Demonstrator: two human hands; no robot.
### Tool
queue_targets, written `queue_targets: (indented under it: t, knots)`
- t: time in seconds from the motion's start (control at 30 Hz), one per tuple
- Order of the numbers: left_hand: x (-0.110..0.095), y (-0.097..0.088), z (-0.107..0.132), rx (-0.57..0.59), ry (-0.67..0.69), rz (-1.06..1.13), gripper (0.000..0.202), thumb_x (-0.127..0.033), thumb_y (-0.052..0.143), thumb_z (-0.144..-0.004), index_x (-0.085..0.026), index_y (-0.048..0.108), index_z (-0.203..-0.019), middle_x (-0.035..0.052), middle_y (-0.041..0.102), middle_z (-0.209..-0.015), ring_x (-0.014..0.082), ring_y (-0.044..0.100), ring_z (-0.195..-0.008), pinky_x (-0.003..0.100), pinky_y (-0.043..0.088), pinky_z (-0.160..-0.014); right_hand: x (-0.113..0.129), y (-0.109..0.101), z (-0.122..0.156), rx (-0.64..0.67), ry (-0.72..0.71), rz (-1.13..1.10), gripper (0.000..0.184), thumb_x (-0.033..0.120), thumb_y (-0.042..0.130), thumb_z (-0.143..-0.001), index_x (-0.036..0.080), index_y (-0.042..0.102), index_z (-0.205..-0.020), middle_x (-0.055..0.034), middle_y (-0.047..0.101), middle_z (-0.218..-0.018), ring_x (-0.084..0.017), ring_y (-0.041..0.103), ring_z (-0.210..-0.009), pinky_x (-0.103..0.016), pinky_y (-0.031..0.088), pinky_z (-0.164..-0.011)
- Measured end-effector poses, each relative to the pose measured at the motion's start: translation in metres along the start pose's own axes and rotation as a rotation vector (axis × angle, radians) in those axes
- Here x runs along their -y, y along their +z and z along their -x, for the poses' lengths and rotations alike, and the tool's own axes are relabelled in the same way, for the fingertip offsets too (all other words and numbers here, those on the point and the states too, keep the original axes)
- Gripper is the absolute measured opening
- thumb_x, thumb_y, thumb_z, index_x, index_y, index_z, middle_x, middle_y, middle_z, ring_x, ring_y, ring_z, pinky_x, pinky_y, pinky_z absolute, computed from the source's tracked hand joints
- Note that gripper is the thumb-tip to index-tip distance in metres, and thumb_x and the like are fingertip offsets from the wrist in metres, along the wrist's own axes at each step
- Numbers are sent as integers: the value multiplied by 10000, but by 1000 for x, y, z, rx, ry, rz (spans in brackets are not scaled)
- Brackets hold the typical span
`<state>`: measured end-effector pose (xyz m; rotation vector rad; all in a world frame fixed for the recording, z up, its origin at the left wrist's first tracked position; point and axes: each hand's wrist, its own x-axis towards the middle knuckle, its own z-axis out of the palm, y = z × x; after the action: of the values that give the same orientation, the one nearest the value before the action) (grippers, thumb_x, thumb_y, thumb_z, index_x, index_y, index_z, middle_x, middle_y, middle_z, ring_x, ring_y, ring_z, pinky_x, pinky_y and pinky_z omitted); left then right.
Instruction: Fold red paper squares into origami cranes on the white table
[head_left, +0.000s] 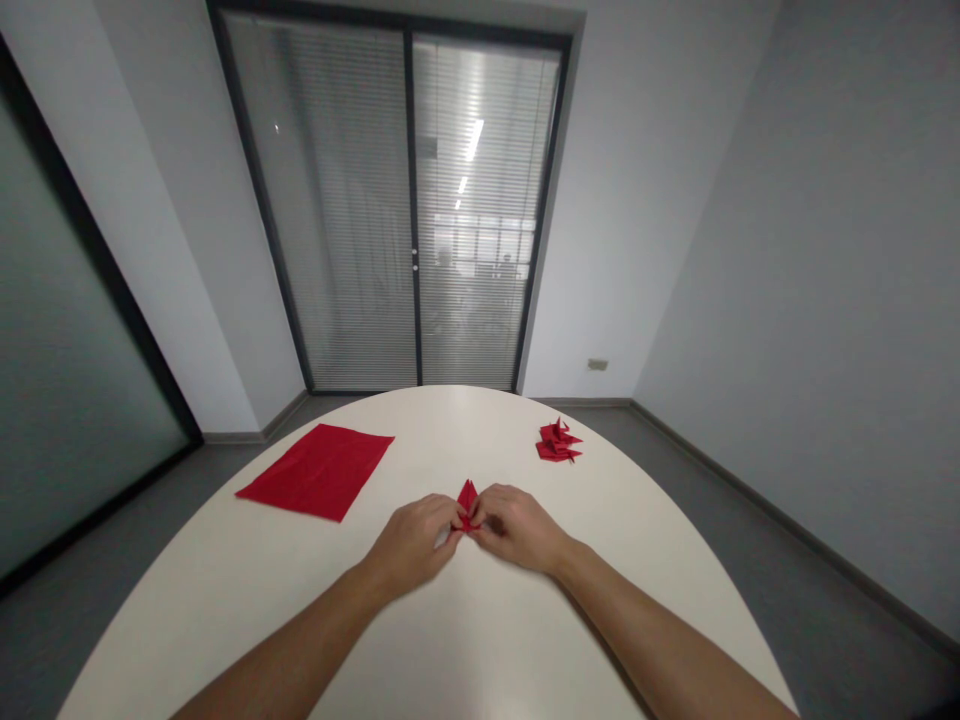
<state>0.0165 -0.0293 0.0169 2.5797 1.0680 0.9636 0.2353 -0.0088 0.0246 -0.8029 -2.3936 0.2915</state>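
Note:
A small piece of folded red origami paper (468, 494) is held between my two hands over the middle of the table, its pointed tip facing away from me. My left hand (417, 540) pinches its left side with thumb and fingers. From the right, my right hand (520, 526) pinches the other side. The fingers cover much of the lower part, so the exact folds there are hidden.
The round white table (450, 620) carries a flat stack or sheet of red paper (319, 470) at the left. Several folded red paper cranes (557, 443) lie in a small heap at the right, near the far edge. Beyond stands a glass door with blinds (360, 220).

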Motion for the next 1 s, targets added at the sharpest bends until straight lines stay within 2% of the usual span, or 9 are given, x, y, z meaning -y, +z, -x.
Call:
queue_targets:
  t: [0.2, 0.33, 0.4, 0.47, 0.6, 0.7, 0.83, 1.0]
  knots:
    - [-3, -5, -2, 56, -30, -9, 132, -124, 571, -866, -225, 656, -863, 8, 705, -865, 174, 650, -813, 278, 497, -746, 7, -6, -1, 72, -16, -64, 40, 236, 682, -835, 224, 662, -802, -5, 699, -785, -176, 641, -774, -297, 492, -772]
    - [-3, -5, -2, 69, -11, -9, 135, -130, 572, -890, -227, 660, -861, 6, 706, -894, 171, 648, -845, 277, 498, -763, 10, -7, -3, 45, 71, -27, 80, 203, 605, -885, 210, 667, -936, -34, 710, -866, -181, 636, -787, -304, 499, -755]
    - [-2, -5, -2, 65, 14, -4, 148, -126, 570, -896, -232, 673, -886, 11, 711, -926, 173, 648, -880, 281, 507, -788, 8, -5, -3, 36, 86, -30, 176, 214, 588, -903, 198, 652, -1067, -63, 720, -966, -200, 653, -864, -331, 516, -798]
    - [-1, -4, -1, 59, 35, -1, 168, -116, 571, -893, -237, 687, -908, 17, 714, -946, 178, 648, -910, 288, 516, -814, 6, -3, -2, 51, 55, -49, 295, 257, 593, -918, 187, 622, -1202, -107, 709, -1130, -238, 656, -1033, -385, 513, -913]
    - [0, -4, 0, 51, 43, -9, 198, -105, 569, -881, -243, 705, -919, 20, 717, -949, 183, 652, -934, 300, 526, -853, 1, -1, 1, 155, 47, -32, 419, 363, 553, -967, 204, 575, -1354, -145, 599, -1388, -316, 496, -1349, -518, 381, -1117]
    - [-2, -3, 1, 37, 38, -17, 191, -122, 571, -882, -243, 711, -927, 24, 719, -952, 185, 654, -929, 303, 531, -855, -1, 0, 4, 207, 110, 3, 497, 417, 519, -984, 227, 503, -1443, -147, 502, -1487, -343, 410, -1414, -578, 320, -1148]
    - [-5, -3, 0, 20, 17, -27, 188, -155, 549, -914, -236, 716, -940, 36, 720, -977, 189, 654, -943, 313, 530, -865, -4, 0, 8, 209, 193, 28, 609, 504, 505, -978, 201, 433, -1501, -165, 395, -1552, -363, 329, -1454, -599, 270, -1169]
    - [-4, -1, 0, 26, -25, -61, 168, -157, 541, -925, -226, 693, -940, 36, 712, -1003, 200, 643, -966, 333, 518, -878, -2, -3, 8, 224, 234, 49, 630, 498, 526, -963, 186, 433, -1503, -170, 377, -1556, -384, 305, -1459, -610, 268, -1165]
